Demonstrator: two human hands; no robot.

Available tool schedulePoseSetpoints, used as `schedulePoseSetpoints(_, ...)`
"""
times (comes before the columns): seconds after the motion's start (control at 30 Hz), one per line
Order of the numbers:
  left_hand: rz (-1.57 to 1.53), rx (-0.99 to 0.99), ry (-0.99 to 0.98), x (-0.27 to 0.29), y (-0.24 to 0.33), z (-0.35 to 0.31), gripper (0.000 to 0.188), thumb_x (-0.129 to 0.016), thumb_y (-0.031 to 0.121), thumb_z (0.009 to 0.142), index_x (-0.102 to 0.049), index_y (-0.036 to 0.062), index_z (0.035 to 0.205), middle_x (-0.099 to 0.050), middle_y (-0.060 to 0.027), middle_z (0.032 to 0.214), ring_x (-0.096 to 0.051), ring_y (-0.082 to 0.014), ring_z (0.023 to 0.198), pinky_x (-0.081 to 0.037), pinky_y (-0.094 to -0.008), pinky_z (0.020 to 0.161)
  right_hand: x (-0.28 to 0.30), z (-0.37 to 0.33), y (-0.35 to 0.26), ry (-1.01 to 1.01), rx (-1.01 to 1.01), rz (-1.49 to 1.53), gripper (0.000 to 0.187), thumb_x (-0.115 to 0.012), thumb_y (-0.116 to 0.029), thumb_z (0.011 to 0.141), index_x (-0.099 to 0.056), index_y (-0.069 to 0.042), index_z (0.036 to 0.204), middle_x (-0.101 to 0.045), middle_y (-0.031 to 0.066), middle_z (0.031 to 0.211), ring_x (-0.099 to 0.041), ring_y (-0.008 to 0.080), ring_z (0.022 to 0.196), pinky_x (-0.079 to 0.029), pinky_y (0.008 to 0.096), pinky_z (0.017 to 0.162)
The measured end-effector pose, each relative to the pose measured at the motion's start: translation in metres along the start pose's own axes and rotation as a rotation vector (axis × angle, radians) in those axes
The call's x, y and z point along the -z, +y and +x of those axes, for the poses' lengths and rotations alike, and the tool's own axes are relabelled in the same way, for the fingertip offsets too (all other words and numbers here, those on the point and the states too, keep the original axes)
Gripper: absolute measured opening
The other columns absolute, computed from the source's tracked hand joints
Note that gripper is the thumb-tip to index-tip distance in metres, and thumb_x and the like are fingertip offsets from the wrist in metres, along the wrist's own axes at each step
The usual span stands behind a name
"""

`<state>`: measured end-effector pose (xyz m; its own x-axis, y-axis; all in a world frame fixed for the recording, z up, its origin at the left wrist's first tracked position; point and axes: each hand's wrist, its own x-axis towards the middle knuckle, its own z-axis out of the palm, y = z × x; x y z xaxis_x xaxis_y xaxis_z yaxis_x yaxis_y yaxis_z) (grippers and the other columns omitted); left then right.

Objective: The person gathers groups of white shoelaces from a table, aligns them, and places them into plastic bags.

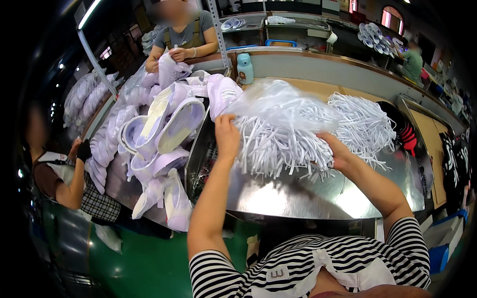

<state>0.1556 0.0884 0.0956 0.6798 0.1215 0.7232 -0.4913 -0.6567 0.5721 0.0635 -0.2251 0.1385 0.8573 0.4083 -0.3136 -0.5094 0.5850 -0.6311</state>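
Watching from the head view, I see both hands working one bundle at mid-frame. My left hand (227, 133) is closed on the near left edge of a clear plastic bag (278, 107), fingers curled over the film. My right hand (338, 151) grips the right side of the bundle of white laces (278, 146) that spills out of the bag; the thumb lies on top, the fingers go under the strands and I cannot see how far they close. Bag and laces sit just above a shiny metal tray (308, 193) that fills the lower centre.

To the right of centre, a second heap of white laces (365, 124) rests on the tray, close beside the held bundle. Left of centre, pale lilac shoes (169, 134) pile along the bench, some tipped sole up. A teal bottle (244, 68) stands upright at upper centre, behind the bag.

Upper left centre: a person across the bench holds a shoe with both hands. Left edge: another person reaches toward the pile with a dark-gloved hand (83, 150).
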Motion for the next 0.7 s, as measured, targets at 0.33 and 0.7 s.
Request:
schedulePoseSetpoints(0.33, 0.686, -0.378, -0.752, 0.108, 0.088, -0.039, 0.01, -0.059, 0.004, 0.078, -0.063, 0.0027, 0.087, -0.061, -0.0076, 0.106, -0.053, -0.0278, 0.106, -0.015, -0.0673, 0.105, -0.01, 0.01, -0.005, -0.086, 0.009, 0.046, 0.026, -0.054, -0.018, 0.089, -0.056, 0.002, 0.106, -0.066, 0.0154, 0.098, -0.068, 0.0247, 0.084, -0.058, 0.0391, 0.077)
schedulePoseSetpoints(0.7, -0.017, -0.4, -0.696, 0.111, 0.14, -0.062, 0.018, -0.06, 0.003, 0.08, -0.059, 0.006, 0.098, -0.064, -0.0108, 0.105, -0.058, -0.03, 0.089, -0.043, -0.0382, 0.076, -0.007, -0.005, -0.012, -0.04, 0.049, -0.029, 0.024, -0.055, -0.021, 0.089, -0.058, -0.001, 0.102, -0.066, 0.011, 0.094, -0.067, 0.021, 0.083, -0.059, 0.0393, 0.071)
